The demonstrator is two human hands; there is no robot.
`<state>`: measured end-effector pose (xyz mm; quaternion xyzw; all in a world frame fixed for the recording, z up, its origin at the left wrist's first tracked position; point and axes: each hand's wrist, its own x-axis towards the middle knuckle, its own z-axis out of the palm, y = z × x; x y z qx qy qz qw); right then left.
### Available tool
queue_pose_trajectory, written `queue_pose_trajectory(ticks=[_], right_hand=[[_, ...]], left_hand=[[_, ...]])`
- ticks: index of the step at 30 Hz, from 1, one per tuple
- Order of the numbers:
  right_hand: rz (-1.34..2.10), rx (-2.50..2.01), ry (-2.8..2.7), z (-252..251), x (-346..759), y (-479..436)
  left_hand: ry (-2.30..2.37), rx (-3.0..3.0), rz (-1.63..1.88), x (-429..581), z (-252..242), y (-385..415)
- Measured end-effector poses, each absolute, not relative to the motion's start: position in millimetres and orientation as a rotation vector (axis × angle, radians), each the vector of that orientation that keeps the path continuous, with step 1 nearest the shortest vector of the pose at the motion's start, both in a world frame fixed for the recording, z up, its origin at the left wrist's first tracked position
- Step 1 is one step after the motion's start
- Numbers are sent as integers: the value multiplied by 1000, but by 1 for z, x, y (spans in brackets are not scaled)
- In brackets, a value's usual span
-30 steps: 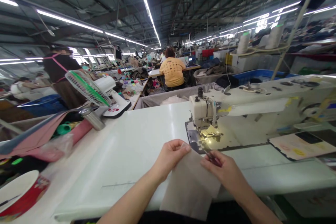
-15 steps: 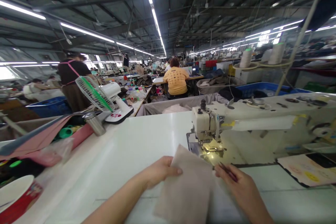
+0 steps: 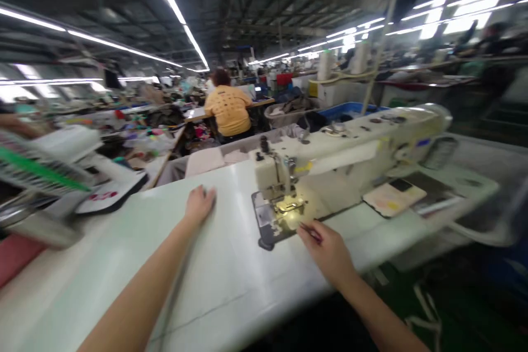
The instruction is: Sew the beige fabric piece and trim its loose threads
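The right hand (image 3: pixel 325 248) is pinching a slim dark tool (image 3: pixel 315 235) beside the sewing machine (image 3: pixel 346 138), presumably for ready use, while pale fabric (image 3: pixel 205 160) is lying past the table (image 3: pixel 223 258), ahead of the left hand (image 3: pixel 200 205), its grip too blurred to tell.

Left hand (image 3: pixel 200 203) bare, outline blurred; left forearm (image 3: pixel 144 280) behind it bare too, long and slim, tapering to the wrist. Right hand (image 3: pixel 324 245) bare, a bit sharper, right forearm (image 3: pixel 371 308) bare down to the bottom edge. Black patch (image 3: pixel 313 324) below the right hand, too dark to tell if clothing.
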<state>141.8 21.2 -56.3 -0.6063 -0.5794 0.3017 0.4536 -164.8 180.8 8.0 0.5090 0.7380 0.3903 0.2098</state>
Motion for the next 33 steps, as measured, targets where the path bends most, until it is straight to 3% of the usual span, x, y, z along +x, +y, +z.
queue_pose_trajectory(ticks=[7, 12, 16, 21, 28, 33], right_hand=[[650, -1576, -1364, -48, 123, 29], [545, -1556, -1393, -47, 143, 30], [203, -1741, -1500, -42, 182, 47], [-56, -1779, -1660, -36, 187, 47], [-236, -1464, -1632, -59, 182, -21], [-417, -1897, -1390, -90, 302, -78]], left_hand=[[2030, 2385, 477, -185, -39, 170], [2043, 2575, 533, -193, -42, 170], [1935, 2746, 666, -167, -37, 145], [1322, 2901, 756, -105, -41, 96], [190, 3117, 338, -17, -22, 15], [149, 3120, 439, -9, -10, 34]])
